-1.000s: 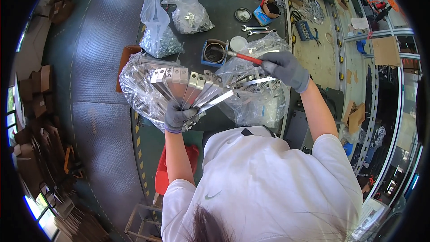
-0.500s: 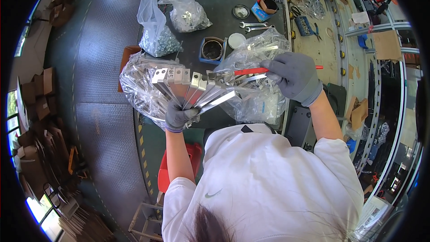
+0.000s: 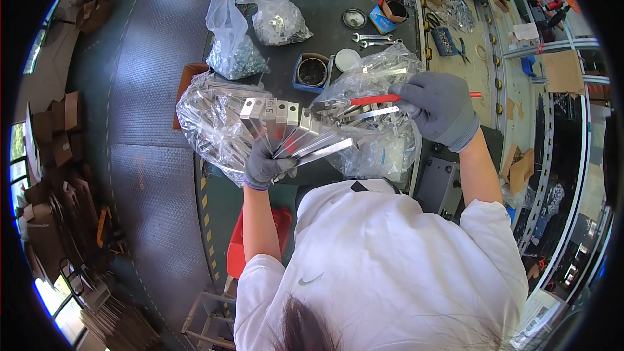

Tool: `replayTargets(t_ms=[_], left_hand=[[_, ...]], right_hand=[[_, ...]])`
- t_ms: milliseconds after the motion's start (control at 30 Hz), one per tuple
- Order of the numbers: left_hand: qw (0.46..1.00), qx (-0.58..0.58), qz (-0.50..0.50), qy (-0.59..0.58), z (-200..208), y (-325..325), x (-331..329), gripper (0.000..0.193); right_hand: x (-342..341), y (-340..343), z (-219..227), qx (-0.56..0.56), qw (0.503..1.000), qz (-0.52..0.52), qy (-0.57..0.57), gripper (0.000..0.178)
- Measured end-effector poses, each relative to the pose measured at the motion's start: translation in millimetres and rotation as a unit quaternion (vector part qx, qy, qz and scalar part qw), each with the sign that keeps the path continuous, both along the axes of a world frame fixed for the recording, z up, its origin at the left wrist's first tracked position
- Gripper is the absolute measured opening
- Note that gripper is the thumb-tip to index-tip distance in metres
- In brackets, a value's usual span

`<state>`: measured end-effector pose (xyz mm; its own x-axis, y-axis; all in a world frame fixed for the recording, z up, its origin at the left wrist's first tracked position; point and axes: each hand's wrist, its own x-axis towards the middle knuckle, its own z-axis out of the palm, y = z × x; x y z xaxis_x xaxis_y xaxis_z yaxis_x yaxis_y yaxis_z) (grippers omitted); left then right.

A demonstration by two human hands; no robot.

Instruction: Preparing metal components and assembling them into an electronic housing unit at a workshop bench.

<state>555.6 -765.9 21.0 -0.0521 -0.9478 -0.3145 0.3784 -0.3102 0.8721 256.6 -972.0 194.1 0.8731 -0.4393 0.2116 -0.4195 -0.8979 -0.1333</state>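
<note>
My left hand (image 3: 265,168), in a grey glove, is closed round the near ends of several flat silver metal bars (image 3: 330,150). They spread out like a fan, and their far ends show bent tabs with holes. Closed on the handle of a slim red brush (image 3: 374,99) is my gloved right hand (image 3: 442,110). The brush points left, its dark tip close to the tabs of the rightmost bars; whether it touches them I cannot tell. Beneath lie two clear plastic bags of metal bars, a left bag (image 3: 201,114) and a right bag (image 3: 390,146).
On the dark table stand an open tin (image 3: 312,72) in a blue box, a white lid (image 3: 347,60), two wrenches (image 3: 377,40), a bag of small fasteners (image 3: 237,58) and another parts bag (image 3: 281,25). At right runs a bench with pliers (image 3: 463,51). A red stool (image 3: 257,240) is below.
The fanned bars and my left hand have shifted slightly right. My right hand has moved a little right and up with the brush. Both hands keep their hold.
</note>
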Motion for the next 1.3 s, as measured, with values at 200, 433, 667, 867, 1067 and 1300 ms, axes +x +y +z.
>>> replayTargets(t_ms=[200,433,667,867,1067,1300], left_hand=[[1.0,-0.004,-0.013,-0.009,-1,-3,0,0.009],[0.999,-0.004,-0.049,-0.016,-6,-2,2,0.01],[0.999,-0.025,-0.037,0.017,-11,-1,-1,0.01],[0.999,-0.003,-0.04,-0.003,-7,3,-4,0.01],[0.996,0.002,-0.089,-0.018,1,0,2,0.01],[0.996,0.031,-0.079,-0.039,4,5,0,0.01]], right_hand=[[6,4,2,0.025,0.999,0.019,0.012,0.023],[2,-3,6,0.0,1.0,0.005,-0.029,0.025],[11,2,3,0.02,0.999,0.036,-0.022,0.024],[7,-6,12,0.004,1.0,0.014,0.013,0.023],[21,3,7,0.009,1.0,0.022,-0.013,0.027],[18,-6,15,0.011,0.999,0.029,0.012,0.023]])
